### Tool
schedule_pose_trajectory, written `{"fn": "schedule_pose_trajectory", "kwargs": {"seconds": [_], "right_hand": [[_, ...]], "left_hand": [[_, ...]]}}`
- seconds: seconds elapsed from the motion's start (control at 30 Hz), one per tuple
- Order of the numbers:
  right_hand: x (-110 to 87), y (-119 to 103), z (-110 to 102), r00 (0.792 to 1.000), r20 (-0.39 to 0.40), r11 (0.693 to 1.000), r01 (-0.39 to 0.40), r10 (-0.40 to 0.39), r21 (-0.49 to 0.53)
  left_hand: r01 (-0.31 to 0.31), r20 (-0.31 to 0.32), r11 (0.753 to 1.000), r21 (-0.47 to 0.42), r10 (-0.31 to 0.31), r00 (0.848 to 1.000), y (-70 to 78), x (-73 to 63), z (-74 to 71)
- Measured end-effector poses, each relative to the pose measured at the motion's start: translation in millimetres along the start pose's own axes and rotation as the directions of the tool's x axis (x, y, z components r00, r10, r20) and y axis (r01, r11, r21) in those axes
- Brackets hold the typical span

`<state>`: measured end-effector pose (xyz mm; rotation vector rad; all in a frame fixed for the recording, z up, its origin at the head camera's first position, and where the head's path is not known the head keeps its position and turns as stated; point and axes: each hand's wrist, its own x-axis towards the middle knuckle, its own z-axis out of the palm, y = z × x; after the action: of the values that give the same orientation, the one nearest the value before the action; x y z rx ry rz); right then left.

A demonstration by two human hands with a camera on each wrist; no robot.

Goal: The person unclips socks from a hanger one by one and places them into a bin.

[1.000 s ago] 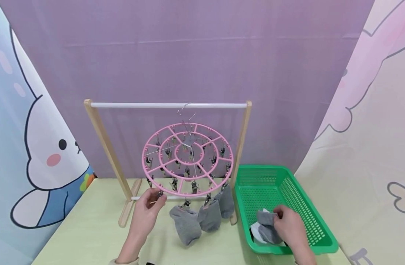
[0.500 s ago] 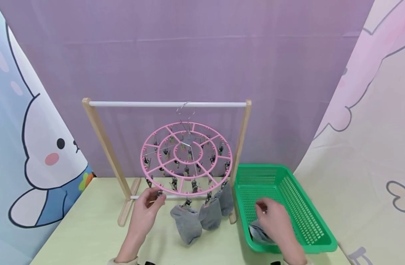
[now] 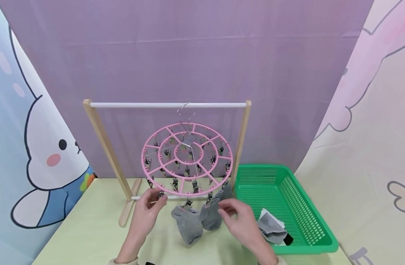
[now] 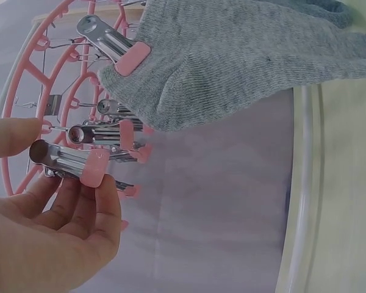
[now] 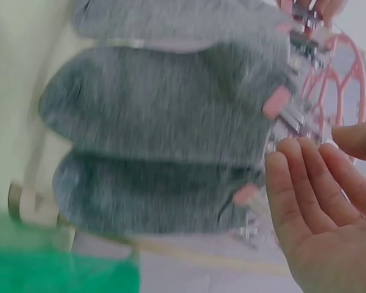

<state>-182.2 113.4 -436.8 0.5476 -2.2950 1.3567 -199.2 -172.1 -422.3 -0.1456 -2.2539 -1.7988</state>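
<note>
A pink round clip hanger (image 3: 180, 187) hangs tilted from a rack, with metal clips around its rings. At its front left, my left hand (image 3: 147, 209) pinches a metal clip with a pink tip (image 4: 95, 167) between thumb and fingers; no fabric is in that clip. Grey socks hang from neighbouring clips: one at the front (image 3: 188, 226), one to its right (image 3: 210, 218), another behind (image 3: 226, 192). Beside the right-hand socks is my right hand (image 3: 240, 221), its fingers loosely extended. In the right wrist view nothing lies between its thumb and fingers.
The rack has a white top bar (image 3: 139, 105) and wooden posts (image 3: 106, 147). On the table's right stands a green basket (image 3: 305, 249) holding a grey sock (image 3: 271, 227) with white and black fabric beneath. A purple curtain (image 3: 196, 55) hangs behind.
My right hand has let go of the grey sock in the basket and moved left to the hanging socks. My left hand keeps its hold on the clip.
</note>
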Motion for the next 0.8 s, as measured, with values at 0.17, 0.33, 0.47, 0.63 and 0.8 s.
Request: {"fn": "schedule_pose_trajectory", "kwargs": {"seconds": [0.17,0.33,0.47,0.63,0.8], "right_hand": [[0.5,-8.0,16.5,0.997,0.077,0.997,-0.007,0.001,0.076],[1.7,-12.9,28.6,0.989,0.144,0.994,-0.050,0.035,0.096],[3.4,-13.7,35.2,0.983,0.179,0.993,-0.059,0.041,0.098],[7.5,-13.4,42.0,0.968,0.237,0.992,-0.099,0.078,0.080],[10.3,-14.3,49.3,0.956,0.265,0.992,-0.127,0.123,-0.004]], "left_hand": [[-0.004,-0.003,1.000,-0.001,0.004,1.000,-0.1,0.2,0.1],[-0.006,-0.004,1.000,-0.005,0.006,1.000,-0.2,0.6,0.4],[-0.006,-0.002,1.000,-0.003,0.006,1.000,-0.9,0.6,-0.4],[-0.010,0.001,1.000,0.006,0.010,1.000,-1.7,0.7,-1.4],[-0.011,0.003,1.000,-0.002,0.011,1.000,-1.2,1.5,-1.0]]}}
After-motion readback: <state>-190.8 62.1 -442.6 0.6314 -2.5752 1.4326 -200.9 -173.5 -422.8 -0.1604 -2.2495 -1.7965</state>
